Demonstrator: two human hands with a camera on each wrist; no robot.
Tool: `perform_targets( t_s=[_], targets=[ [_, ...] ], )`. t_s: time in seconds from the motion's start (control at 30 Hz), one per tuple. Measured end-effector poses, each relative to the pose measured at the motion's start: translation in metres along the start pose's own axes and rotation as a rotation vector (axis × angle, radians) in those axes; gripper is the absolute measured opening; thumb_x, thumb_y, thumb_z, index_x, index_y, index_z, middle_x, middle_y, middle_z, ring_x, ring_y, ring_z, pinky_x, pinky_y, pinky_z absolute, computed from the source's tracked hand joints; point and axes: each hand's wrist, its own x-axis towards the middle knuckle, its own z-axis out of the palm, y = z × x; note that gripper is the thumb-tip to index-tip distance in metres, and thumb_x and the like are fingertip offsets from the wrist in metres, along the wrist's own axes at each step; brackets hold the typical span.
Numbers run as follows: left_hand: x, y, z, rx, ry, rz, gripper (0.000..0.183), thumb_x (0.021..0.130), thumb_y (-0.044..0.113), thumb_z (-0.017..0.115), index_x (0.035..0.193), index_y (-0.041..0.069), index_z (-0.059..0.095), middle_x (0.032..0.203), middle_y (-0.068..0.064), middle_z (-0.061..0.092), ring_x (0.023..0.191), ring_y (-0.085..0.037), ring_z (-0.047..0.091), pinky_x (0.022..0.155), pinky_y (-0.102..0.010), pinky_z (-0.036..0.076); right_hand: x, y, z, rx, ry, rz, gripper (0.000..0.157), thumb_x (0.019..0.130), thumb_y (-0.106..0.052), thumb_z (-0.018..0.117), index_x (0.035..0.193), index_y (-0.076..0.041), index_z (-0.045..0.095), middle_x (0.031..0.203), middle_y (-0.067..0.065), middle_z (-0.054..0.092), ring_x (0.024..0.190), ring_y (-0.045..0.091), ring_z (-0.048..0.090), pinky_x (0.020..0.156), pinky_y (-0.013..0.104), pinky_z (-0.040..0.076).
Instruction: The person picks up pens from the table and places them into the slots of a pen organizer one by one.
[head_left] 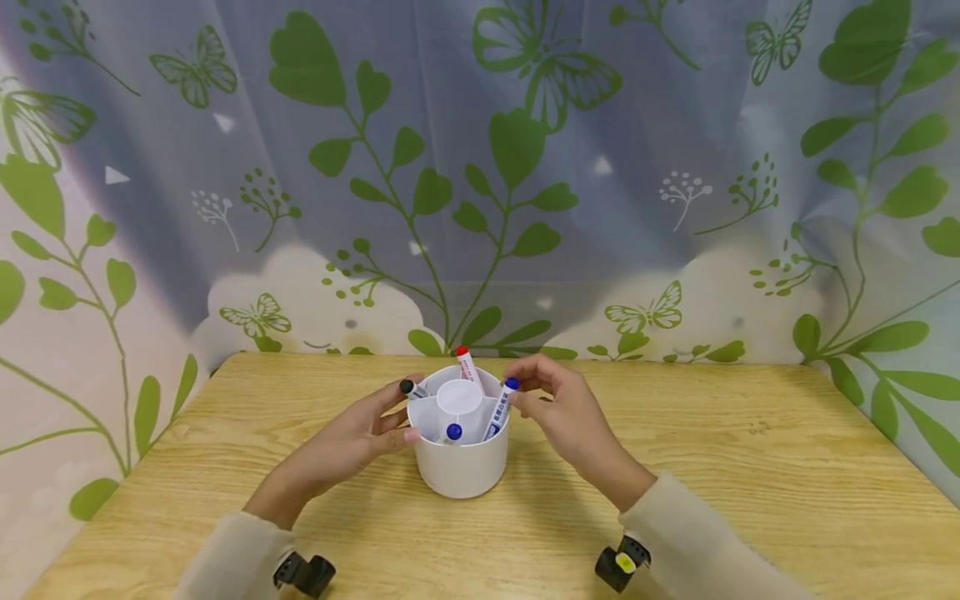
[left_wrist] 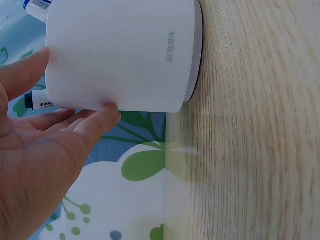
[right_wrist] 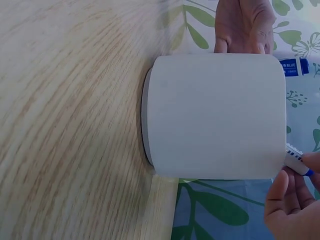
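A round white pen holder (head_left: pixel 461 468) with divided compartments and a raised round middle stands upright on the table. My left hand (head_left: pixel 358 429) holds it at its left side, thumb near the rim and fingers against the wall (left_wrist: pixel 80 120). On the right, my right hand (head_left: pixel 558 408) pinches a blue-capped whiteboard marker (head_left: pixel 498 410) near its cap; the marker leans inside the right front compartment. Another blue-capped marker (head_left: pixel 453 432) sits in the front. A red-capped marker (head_left: pixel 467 363) stands at the back, and a black-capped marker (head_left: pixel 412 389) leans out at the left.
The wooden table (head_left: pixel 720 467) stretches around the pen holder. Behind it hangs a curtain (head_left: pixel 450 167) printed with green leaves and butterflies. A black wrist camera (head_left: pixel 303 575) is strapped on the left wrist, another camera (head_left: pixel 621 563) on the right.
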Motion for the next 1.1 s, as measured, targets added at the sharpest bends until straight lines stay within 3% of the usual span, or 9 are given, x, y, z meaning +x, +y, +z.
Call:
perform_targets(
  t_s=[0.47,0.67,0.8,1.03,1.1],
  targets=[
    [-0.002,0.001,0.0,-0.008,-0.011,0.016,0.082,0.106,0.021,0.063,0.167,0.001,0.012,0.176,-0.019,0.011,0.158,-0.044,0.022,0.122,-0.051,0.037,-0.003,-0.001,0.0,-0.047,0.003,-0.005,0.02,0.098,0.001,0.067,0.117,-0.003,0.07,0.118,0.014,0.071,0.104,0.024,0.063,0.085,0.034,0.05],
    [-0.003,0.001,0.0,0.004,-0.016,0.007,0.081,0.108,0.022,0.06,0.167,-0.001,0.008,0.175,-0.021,0.005,0.157,-0.046,0.022,0.123,-0.056,0.033,-0.007,0.001,-0.003,-0.083,-0.016,0.042,0.034,0.098,-0.001,0.068,0.131,-0.009,0.068,0.12,0.01,0.07,0.109,0.023,0.064,0.086,0.034,0.05],
    [-0.003,0.001,-0.001,0.007,-0.009,-0.011,0.078,0.109,0.02,0.057,0.167,-0.001,0.008,0.175,-0.023,0.006,0.157,-0.046,0.023,0.123,-0.057,0.031,-0.01,0.005,-0.014,-0.099,-0.014,0.059,0.043,0.1,-0.001,0.066,0.141,-0.013,0.063,0.123,0.01,0.07,0.114,0.024,0.065,0.09,0.035,0.05],
    [-0.004,-0.003,-0.003,-0.002,-0.022,-0.012,0.083,0.108,0.021,0.06,0.168,0.002,0.007,0.176,-0.018,0.005,0.158,-0.043,0.022,0.124,-0.054,0.032,-0.023,0.015,-0.045,-0.111,0.029,0.08,0.038,0.104,-0.01,0.064,0.142,-0.008,0.061,0.13,0.012,0.069,0.119,0.025,0.064,0.09,0.027,0.056],
    [-0.005,-0.003,-0.004,-0.012,-0.027,-0.026,0.087,0.106,0.022,0.063,0.168,0.004,0.006,0.176,-0.017,0.005,0.159,-0.04,0.02,0.123,-0.051,0.034,-0.029,0.017,-0.056,-0.138,0.033,0.088,0.038,0.106,-0.011,0.062,0.143,-0.007,0.06,0.134,0.013,0.068,0.122,0.027,0.064,0.093,0.03,0.057]
  ],
)
